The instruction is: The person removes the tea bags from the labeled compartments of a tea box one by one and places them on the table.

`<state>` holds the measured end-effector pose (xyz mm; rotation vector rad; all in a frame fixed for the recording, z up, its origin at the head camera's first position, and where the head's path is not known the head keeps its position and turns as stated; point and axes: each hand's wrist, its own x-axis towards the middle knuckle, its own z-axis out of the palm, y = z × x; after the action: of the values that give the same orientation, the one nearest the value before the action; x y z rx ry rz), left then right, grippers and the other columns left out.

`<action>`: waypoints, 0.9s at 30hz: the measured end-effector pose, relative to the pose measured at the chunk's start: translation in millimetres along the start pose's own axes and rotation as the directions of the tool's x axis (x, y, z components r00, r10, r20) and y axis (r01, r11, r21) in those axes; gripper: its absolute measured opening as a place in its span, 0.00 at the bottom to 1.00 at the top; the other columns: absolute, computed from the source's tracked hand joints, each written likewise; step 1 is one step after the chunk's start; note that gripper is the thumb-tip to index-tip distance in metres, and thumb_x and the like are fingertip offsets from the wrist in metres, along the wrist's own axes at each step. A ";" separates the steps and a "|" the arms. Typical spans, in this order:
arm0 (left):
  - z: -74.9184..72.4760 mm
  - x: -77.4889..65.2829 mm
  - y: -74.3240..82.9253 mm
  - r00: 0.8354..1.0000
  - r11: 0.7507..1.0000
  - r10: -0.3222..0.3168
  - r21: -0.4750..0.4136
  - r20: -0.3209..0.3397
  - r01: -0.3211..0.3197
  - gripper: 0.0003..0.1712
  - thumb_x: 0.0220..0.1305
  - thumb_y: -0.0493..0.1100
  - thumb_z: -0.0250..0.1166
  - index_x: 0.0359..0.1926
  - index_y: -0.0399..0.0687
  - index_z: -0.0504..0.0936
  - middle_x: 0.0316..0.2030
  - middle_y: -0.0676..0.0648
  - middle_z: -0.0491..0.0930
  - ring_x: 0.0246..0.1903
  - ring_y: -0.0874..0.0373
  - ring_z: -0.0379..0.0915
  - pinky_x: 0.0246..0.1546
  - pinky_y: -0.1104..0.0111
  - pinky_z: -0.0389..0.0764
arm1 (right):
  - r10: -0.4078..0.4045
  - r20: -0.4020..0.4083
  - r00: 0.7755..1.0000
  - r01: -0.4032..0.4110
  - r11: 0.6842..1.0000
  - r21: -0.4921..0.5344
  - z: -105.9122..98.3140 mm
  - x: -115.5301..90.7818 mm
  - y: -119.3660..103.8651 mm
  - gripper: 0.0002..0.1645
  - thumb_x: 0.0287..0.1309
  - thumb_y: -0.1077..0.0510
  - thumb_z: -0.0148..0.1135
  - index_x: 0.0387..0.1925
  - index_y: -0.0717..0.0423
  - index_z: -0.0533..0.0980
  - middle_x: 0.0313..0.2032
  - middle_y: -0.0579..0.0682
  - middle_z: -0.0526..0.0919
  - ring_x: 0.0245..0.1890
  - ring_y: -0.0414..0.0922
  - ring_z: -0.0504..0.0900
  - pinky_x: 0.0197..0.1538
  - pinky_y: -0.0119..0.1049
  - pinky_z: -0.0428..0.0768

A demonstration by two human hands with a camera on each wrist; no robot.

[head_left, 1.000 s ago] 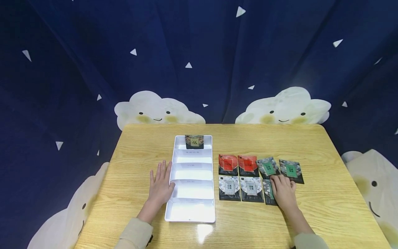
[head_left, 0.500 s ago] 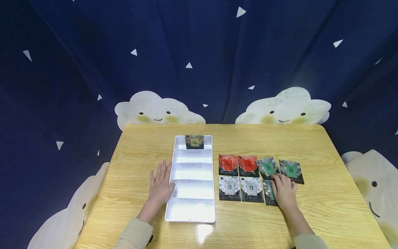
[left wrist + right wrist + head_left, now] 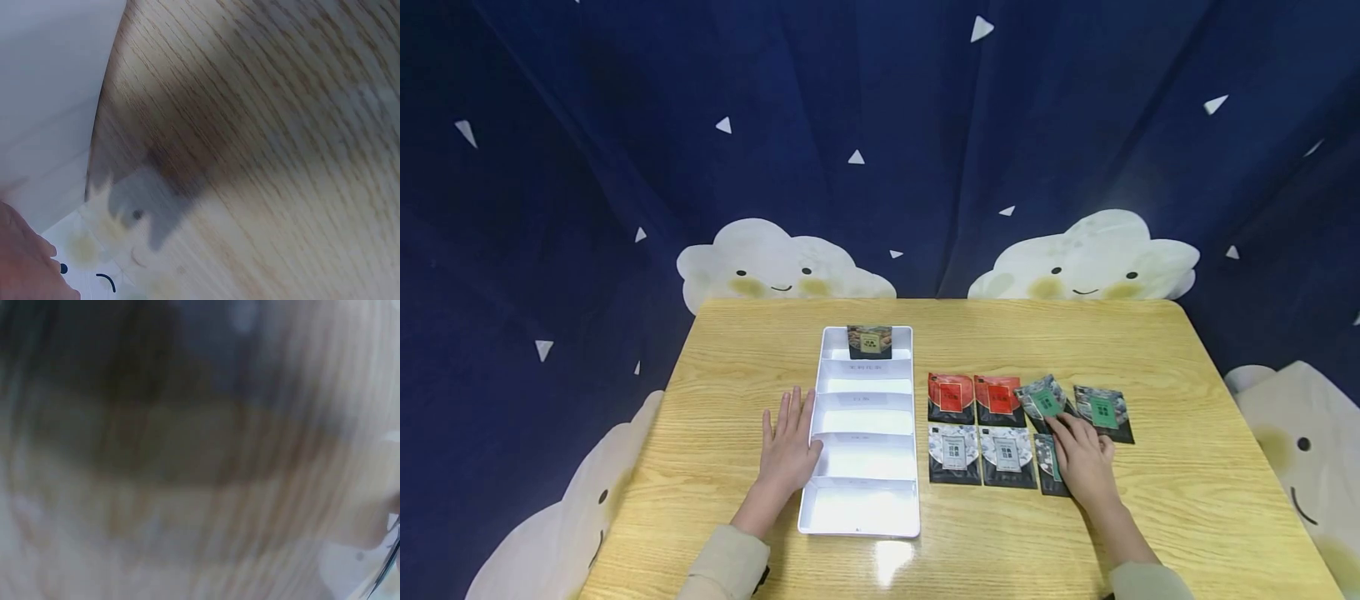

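Note:
My left hand (image 3: 787,446) lies with its fingers straight along the left side of a white tray (image 3: 859,508), thumb at its rim. In the left wrist view, fingers (image 3: 25,256) show beside the tray's wall (image 3: 50,106). My right hand (image 3: 1086,467) pinches the lower edge of a tilted green-labelled black packet (image 3: 1042,398). The right wrist view is blurred, with a thin dark packet edge (image 3: 385,570) at its right border. Below, a second green-labelled packet (image 3: 1047,457) is partly covered by that hand. A third such packet (image 3: 1102,410) lies just to the right.
Two red packets (image 3: 950,397) lie right of the tray, above two grey-white ones (image 3: 954,454). One brown-and-black packet (image 3: 870,342) leans in the tray's far compartment; cross dividers (image 3: 861,400) split the tray. A dark blue curtain (image 3: 910,167) hangs behind the wooden table (image 3: 752,333).
The right fingers have straightened somewhat and shifted slightly left over the tilted green-labelled packet, which has turned and moved slightly up and left. The left hand and tray have stayed put.

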<state>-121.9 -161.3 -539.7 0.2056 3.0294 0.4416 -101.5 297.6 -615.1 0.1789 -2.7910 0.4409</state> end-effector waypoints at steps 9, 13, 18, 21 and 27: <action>0.0 -0.1 -0.1 1.000 1.000 -0.002 -0.006 0.004 0.002 0.43 0.59 0.47 0.51 0.71 0.45 0.43 0.70 0.38 0.39 0.69 0.43 0.32 0.65 0.45 0.32 | -0.014 0.018 1.000 0.014 1.000 0.002 -2.7 1.9 -3.8 0.25 0.54 0.64 0.58 0.56 0.54 0.71 0.53 0.56 0.67 0.52 0.57 0.62 0.45 0.60 0.55; -0.1 -0.2 0.0 1.000 1.000 -0.004 -0.001 0.008 0.004 0.42 0.59 0.47 0.50 0.71 0.46 0.42 0.71 0.39 0.38 0.69 0.43 0.32 0.65 0.45 0.33 | -0.012 0.024 1.000 0.012 1.000 0.005 -3.3 2.6 -4.8 0.26 0.55 0.65 0.57 0.57 0.54 0.70 0.52 0.56 0.67 0.51 0.57 0.63 0.46 0.60 0.55; -0.2 0.2 0.3 1.000 1.000 0.002 -0.001 0.012 -0.002 0.42 0.60 0.47 0.49 0.72 0.46 0.41 0.71 0.39 0.38 0.69 0.44 0.30 0.65 0.45 0.33 | -0.010 0.011 1.000 0.010 1.000 0.015 -4.8 9.9 -7.6 0.24 0.56 0.65 0.54 0.57 0.55 0.70 0.50 0.56 0.68 0.49 0.57 0.64 0.46 0.60 0.55; -0.3 -0.1 0.0 1.000 1.000 0.002 0.000 0.019 -0.002 0.42 0.60 0.47 0.49 0.72 0.46 0.41 0.71 0.39 0.38 0.69 0.44 0.29 0.65 0.45 0.32 | -0.025 -0.022 0.999 0.026 0.999 0.033 -7.8 27.8 -19.0 0.21 0.58 0.64 0.53 0.55 0.55 0.71 0.49 0.57 0.70 0.49 0.57 0.65 0.47 0.61 0.56; -0.4 -0.7 -0.2 1.000 1.000 0.002 0.013 0.019 -0.002 0.42 0.61 0.48 0.48 0.72 0.47 0.40 0.71 0.39 0.37 0.69 0.44 0.29 0.65 0.45 0.33 | -0.128 -0.040 0.991 0.131 0.985 0.110 -15.9 91.5 -72.9 0.19 0.60 0.60 0.53 0.54 0.55 0.71 0.51 0.57 0.71 0.52 0.57 0.66 0.51 0.60 0.57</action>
<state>-121.2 -161.8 -539.3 0.2129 3.0145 0.4185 -171.1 227.0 -551.0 0.3726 -2.7036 0.5634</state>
